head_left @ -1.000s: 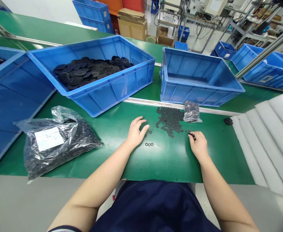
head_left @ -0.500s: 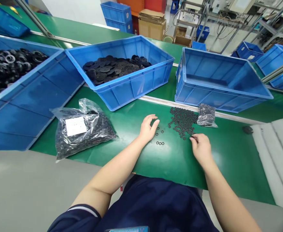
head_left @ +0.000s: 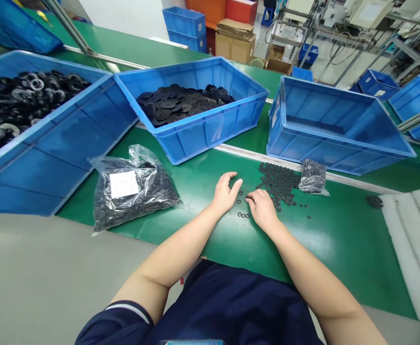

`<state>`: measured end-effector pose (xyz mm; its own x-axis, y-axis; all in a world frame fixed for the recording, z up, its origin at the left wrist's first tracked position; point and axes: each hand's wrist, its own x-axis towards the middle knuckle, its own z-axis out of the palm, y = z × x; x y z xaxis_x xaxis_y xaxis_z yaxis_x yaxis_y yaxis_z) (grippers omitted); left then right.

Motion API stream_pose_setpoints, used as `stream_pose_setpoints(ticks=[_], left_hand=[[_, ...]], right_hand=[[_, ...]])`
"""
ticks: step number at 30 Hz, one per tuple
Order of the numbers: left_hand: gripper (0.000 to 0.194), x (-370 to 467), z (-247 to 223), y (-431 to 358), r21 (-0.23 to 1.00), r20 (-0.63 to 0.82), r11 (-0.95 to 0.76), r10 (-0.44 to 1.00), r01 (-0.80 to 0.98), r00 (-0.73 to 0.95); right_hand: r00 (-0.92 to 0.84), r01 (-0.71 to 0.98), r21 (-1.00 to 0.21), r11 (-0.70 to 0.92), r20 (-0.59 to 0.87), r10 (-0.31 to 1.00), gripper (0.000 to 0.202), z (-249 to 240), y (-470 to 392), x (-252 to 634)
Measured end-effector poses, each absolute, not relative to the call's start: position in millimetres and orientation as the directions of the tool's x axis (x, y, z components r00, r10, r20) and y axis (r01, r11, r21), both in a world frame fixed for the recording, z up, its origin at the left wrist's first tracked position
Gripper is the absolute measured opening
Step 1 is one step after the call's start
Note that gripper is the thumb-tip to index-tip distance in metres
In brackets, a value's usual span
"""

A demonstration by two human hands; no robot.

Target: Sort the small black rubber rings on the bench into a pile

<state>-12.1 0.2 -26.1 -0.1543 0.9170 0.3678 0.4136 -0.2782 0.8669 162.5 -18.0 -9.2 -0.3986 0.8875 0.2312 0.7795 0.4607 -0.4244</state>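
Note:
My left hand [head_left: 227,193] rests on the green table [head_left: 202,191], thumb and fingers apart, holding nothing. Beside it lie a few loose small black rings [head_left: 243,215], three of them in a short row. My right hand [head_left: 263,207] is just to the right, its thumb and fingertips pinched together at a small black ring [head_left: 246,199], mostly covered by the fingers. Behind the right hand spreads a pile of small black rings [head_left: 280,180]. A small clear bag of dark parts [head_left: 313,177] lies at the pile's right edge.
A large clear bag of black parts [head_left: 138,196] lies left. Behind stand a blue bin of black discs [head_left: 210,122], another blue bin [head_left: 339,148], and one with black rings [head_left: 62,148] at far left. White foam sheets [head_left: 407,230] lie right beside a black disc [head_left: 374,201].
My right hand has moved left from the pile's near edge to the loose rings by my left hand. A few small parts now show where it was. The view has shifted slightly.

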Motion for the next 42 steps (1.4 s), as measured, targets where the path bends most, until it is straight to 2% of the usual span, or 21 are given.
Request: stream_pose_setpoints(ticks=[6,9,12,18,26,31,34,36,39,42], left_hand=[[0.031,-11.3,-24.7,3.5,0.928,0.307,-0.243,0.927,0.282,-0.213],[0.032,-12.2,-22.5,6.0,0.962,0.252,-0.207,0.924,0.178,-0.286],[0.034,-13.5,-20.2,7.7,0.977,0.207,-0.179,0.922,0.113,-0.326],[0.032,-13.7,-21.7,9.0,0.977,0.209,-0.184,0.92,0.105,-0.333],[0.029,-11.8,-23.8,9.4,0.969,0.238,-0.205,0.92,0.136,-0.311],[0.025,-12.6,-24.3,9.6,0.964,0.251,-0.209,0.919,0.162,-0.305],[0.025,-14.2,-24.9,8.8,0.957,0.254,-0.199,0.924,0.209,-0.285],[0.029,-15.6,-24.3,6.9,0.925,0.299,-0.225,0.928,0.305,-0.223],[0.051,-17.8,-22.7,2.7,0.793,0.348,-0.259,0.935,0.551,-0.062],[0.072,-19.6,-23.1,0.1,0.66,0.283,-0.222,0.959,0.718,0.036]], right_hand=[[-0.281,0.707,-0.58,0.404,0.294,0.913,0.014,5.4,-9.0,167.1],[-0.219,0.698,-0.64,0.322,0.238,0.946,0.012,8.9,-1.3,165.1],[-0.237,0.7,-0.65,0.295,0.178,0.955,0.01,7.3,2.4,156.4],[-0.331,0.787,-0.515,0.339,0.111,0.937,0.011,5.7,1.8,137.4],[-0.34,0.895,-0.312,0.32,-0.01,0.94,0.016,12.7,8.3,128.6],[-0.356,0.903,-0.263,0.34,-0.015,0.934,0.021,13.2,0.7,130.4],[-0.363,0.886,-0.275,0.373,0.089,0.928,0.03,7.8,-17.1,140.1],[-0.355,0.867,-0.301,0.396,0.184,0.917,0.035,2.3,-29.9,149.0],[-0.36,0.846,-0.319,0.427,0.25,0.899,0.036,-5.1,-43.2,160.3],[-0.41,0.852,-0.255,0.456,0.215,0.886,0.034,-8.0,-48.9,164.4]])
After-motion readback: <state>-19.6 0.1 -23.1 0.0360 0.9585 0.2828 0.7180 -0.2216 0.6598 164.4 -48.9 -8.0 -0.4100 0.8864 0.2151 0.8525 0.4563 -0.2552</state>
